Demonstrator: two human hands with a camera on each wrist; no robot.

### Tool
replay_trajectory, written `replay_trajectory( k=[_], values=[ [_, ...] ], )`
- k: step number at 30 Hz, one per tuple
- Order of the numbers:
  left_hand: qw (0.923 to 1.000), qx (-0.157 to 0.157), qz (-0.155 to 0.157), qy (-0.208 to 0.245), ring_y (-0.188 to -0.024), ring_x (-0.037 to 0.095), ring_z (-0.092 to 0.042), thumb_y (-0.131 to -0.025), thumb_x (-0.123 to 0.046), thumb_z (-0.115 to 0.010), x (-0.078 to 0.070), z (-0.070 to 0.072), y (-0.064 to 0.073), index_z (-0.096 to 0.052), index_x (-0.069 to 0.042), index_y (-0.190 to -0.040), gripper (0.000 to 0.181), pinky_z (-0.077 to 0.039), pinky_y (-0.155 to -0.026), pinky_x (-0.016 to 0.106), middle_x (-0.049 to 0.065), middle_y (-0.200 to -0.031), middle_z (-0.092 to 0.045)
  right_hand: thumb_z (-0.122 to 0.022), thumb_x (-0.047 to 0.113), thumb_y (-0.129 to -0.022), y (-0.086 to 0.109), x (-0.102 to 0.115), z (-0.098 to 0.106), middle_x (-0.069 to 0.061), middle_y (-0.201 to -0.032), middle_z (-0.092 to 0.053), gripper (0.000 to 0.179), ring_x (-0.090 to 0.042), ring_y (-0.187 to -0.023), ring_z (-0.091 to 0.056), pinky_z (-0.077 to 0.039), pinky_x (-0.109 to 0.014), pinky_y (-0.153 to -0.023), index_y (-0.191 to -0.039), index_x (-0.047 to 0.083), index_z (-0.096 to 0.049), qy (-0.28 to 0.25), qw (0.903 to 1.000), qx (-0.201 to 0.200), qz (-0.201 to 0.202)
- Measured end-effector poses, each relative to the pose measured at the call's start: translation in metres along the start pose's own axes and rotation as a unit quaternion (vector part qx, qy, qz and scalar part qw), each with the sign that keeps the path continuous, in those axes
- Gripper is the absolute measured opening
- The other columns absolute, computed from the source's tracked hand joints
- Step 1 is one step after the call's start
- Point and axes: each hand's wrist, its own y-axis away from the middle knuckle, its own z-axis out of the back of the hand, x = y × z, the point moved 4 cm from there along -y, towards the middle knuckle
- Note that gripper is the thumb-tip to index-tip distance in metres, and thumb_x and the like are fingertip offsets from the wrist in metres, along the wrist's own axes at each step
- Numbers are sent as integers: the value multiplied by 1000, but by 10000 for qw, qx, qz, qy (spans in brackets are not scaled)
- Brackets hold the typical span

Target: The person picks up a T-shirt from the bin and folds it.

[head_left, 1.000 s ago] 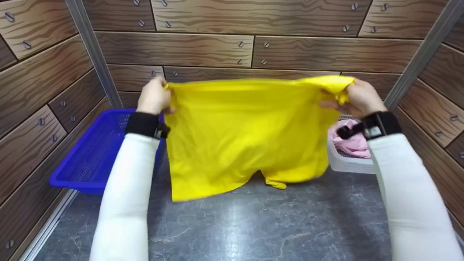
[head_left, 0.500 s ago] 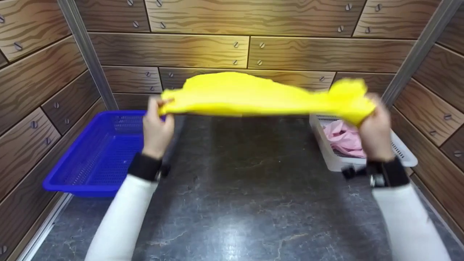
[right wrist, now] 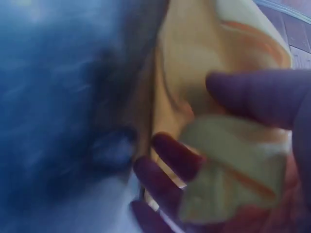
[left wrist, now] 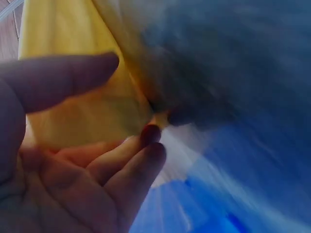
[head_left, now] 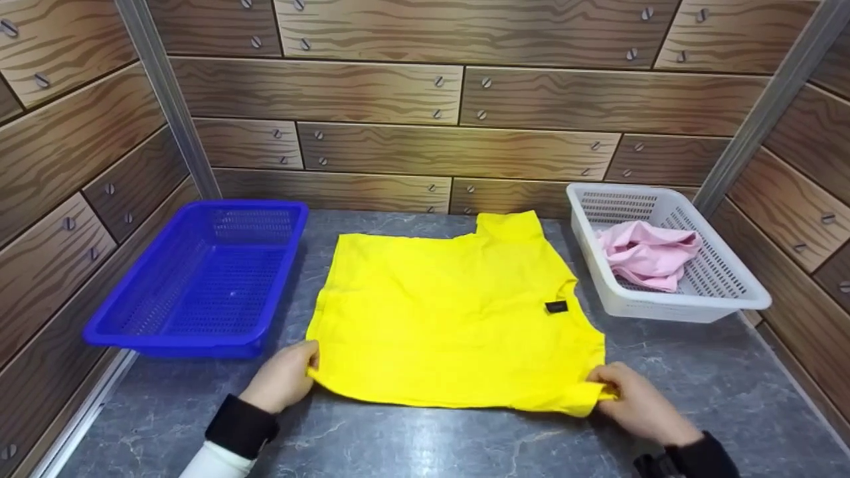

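Note:
A yellow T-shirt [head_left: 438, 318] lies spread sideways on the grey tabletop, its neck opening and small black label [head_left: 556, 307] to the right and one sleeve pointing to the back. At the near left, my left hand [head_left: 282, 378] holds the corner of the hem. My right hand [head_left: 641, 401] grips the shirt by the near sleeve, at the near right. In the left wrist view the yellow cloth [left wrist: 73, 29] passes between thumb and fingers. The right wrist view, blurred, has a bunched fold of the sleeve [right wrist: 233, 170] in the palm.
To the left stands a blue plastic basket [head_left: 279, 292] with nothing in it. A white basket [head_left: 690, 307] at the back right holds a crumpled pink cloth [head_left: 651, 255]. Wood-patterned walls [head_left: 372, 93] close off the back and both sides.
The yellow T-shirt was held up in the air between both hands, then swung up and away. Now it lies flat on the table, and both hands have come down and nearer.

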Motion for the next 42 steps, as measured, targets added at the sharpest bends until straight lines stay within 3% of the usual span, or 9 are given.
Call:
replay_trajectory(
  k=[4,7,11,14,26,29,34,37,42],
  values=[
    [9994,208,-99,-267,-96,36,-68,-72,10,-69,-1,2,9,-50,-14,-77,32,-54,-84,50,21,-114,-72,-83,0,-70,17,4,2,-17,-128,-57,34,-40,-115,-43,-42,-57,-85,-85,27,-68,597,9947,-827,131],
    [9988,314,-135,-359,-131,51,-54,-73,9,-73,-2,3,17,-50,-16,-74,34,-40,-108,67,27,-136,-64,-83,-6,-61,32,11,2,-17,-143,-59,46,-46,-129,-46,-45,-74,-88,-81,29,-60,800,9857,-1202,869],
    [9974,679,-47,-235,-143,52,-42,-73,8,-72,-3,4,29,-50,-19,-70,35,-27,-113,73,27,-142,-59,-80,-6,-70,42,11,-9,-9,-118,-75,39,-33,-111,-68,-57,-56,-88,-87,21,-57,22,9985,226,504],
    [9968,787,24,-143,-141,50,-46,-75,5,-73,-3,6,34,-49,-19,-71,35,-27,-111,76,26,-146,-57,-78,0,-83,45,5,-15,-4,-109,-76,27,-27,-103,-70,-58,-49,-87,-98,13,-60,-525,9896,1174,-650],
    [9939,1105,12,8,-134,53,-51,-82,-5,-77,-3,10,41,-51,-20,-72,32,-34,-107,75,29,-146,-55,-76,18,-94,56,1,-6,-8,-111,-76,8,-38,-107,-67,-57,-56,-88,-95,11,-71,-1124,9760,1801,-491],
    [9954,941,-198,13,-120,48,-63,-88,-13,-78,-5,14,38,-51,-20,-74,31,-47,-99,65,27,-131,-67,-67,14,-100,51,2,6,-7,-106,-74,8,-18,-94,-65,-57,-41,-80,-103,10,-73,-1115,9783,1711,-354],
    [9987,301,166,379,-65,14,-52,-97,-16,-73,-2,19,21,-53,-17,-79,27,-44,-61,32,-3,-70,-52,-66,-5,-95,33,14,32,-7,-103,-73,20,2,-90,-60,-54,-22,-75,-109,9,-73,-849,9947,-73,576],
    [9923,-415,643,975,-62,11,-44,-98,-13,-72,1,23,10,-60,-13,-87,16,-40,-60,29,-5,-69,-47,-66,-5,-95,11,20,49,-6,-109,-74,23,1,-95,-62,-55,-22,-79,-110,12,-73,-611,9934,-780,581],
    [9700,-1558,1001,1577,-76,24,-58,-100,-8,-69,2,24,-8,-65,-3,-102,6,-48,-70,37,12,-87,-66,-62,14,-105,-35,23,75,-3,-90,-68,11,-8,-73,-55,-51,-27,-67,-107,10,-72,-375,9953,-779,439]
  ],
)
